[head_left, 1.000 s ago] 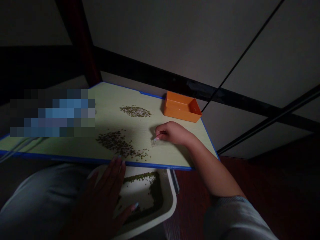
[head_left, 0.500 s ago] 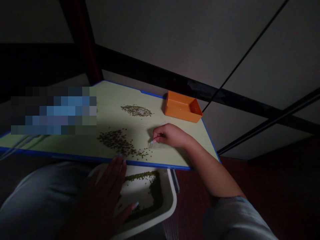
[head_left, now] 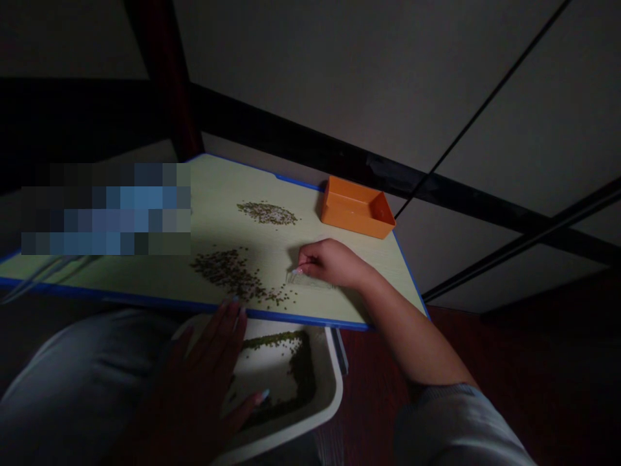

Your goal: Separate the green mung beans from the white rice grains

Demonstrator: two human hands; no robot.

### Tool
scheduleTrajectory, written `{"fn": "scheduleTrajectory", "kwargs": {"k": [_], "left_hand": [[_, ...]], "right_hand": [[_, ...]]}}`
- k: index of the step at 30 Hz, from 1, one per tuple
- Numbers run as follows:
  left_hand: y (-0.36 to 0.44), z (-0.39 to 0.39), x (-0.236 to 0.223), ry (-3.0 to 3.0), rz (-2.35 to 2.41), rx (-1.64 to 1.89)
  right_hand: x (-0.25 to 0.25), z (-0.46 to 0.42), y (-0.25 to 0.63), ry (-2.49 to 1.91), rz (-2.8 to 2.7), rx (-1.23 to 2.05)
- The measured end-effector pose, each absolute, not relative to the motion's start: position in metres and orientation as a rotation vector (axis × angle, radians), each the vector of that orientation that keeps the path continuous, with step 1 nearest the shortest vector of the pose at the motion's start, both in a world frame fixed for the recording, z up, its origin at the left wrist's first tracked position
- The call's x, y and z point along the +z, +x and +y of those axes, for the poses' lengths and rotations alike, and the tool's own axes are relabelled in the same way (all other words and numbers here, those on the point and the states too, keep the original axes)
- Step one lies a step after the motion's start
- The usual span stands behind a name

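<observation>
My right hand (head_left: 330, 262) is closed in a pinch above the pale table, gripping a thin see-through piece (head_left: 292, 278) whose kind I cannot make out. Just left of it lies a dark pile of small seed-like grains (head_left: 228, 272), with loose ones trailing towards the hand. A second, lighter pile of grains (head_left: 269, 213) sits farther back. My left hand (head_left: 208, 362) is open, palm down and thumb apart, over a white tray (head_left: 334, 395) below the table's near edge. Its fingertips reach that edge. Greenish grains (head_left: 303, 369) line the inside of the tray, partly covered by the hand.
An orange open box (head_left: 356, 210) stands at the table's back right corner. The pale table (head_left: 204, 188) has a blue rim and meets a panelled wall (head_left: 339, 84) behind. A blurred-out bluish patch (head_left: 111, 210) covers the left side. Dark red floor (head_left: 373, 401) shows on the right.
Very little differs. The view has shifted slightly, and the see-through piece under my right hand looks slightly different in outline. Both hands keep their places and shapes.
</observation>
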State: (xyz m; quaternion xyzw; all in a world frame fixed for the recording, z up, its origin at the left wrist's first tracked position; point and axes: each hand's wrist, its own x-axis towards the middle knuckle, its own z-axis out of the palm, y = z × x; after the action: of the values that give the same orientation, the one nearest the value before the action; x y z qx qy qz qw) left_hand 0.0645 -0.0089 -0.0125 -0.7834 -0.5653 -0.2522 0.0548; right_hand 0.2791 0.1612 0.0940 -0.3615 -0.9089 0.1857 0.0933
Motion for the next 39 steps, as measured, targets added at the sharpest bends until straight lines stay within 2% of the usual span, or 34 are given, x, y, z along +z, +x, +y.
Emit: {"fn": "scheduleTrajectory", "kwargs": {"k": [12, 25, 39], "left_hand": [[0.065, -0.01, -0.011, -2.384, -1.732, -0.763], [0.067, -0.009, -0.011, -2.366, -1.736, -0.763], [0.065, -0.01, -0.012, -2.355, -1.694, -0.743]], "right_hand": [[0.084, 0.16, 0.268, -1.121, -2.665, 0.363], [0.087, 0.164, 0.277, -0.858, -2.748, 0.603], [0.095, 0.162, 0.283, -0.98, -2.758, 0.753]]}}
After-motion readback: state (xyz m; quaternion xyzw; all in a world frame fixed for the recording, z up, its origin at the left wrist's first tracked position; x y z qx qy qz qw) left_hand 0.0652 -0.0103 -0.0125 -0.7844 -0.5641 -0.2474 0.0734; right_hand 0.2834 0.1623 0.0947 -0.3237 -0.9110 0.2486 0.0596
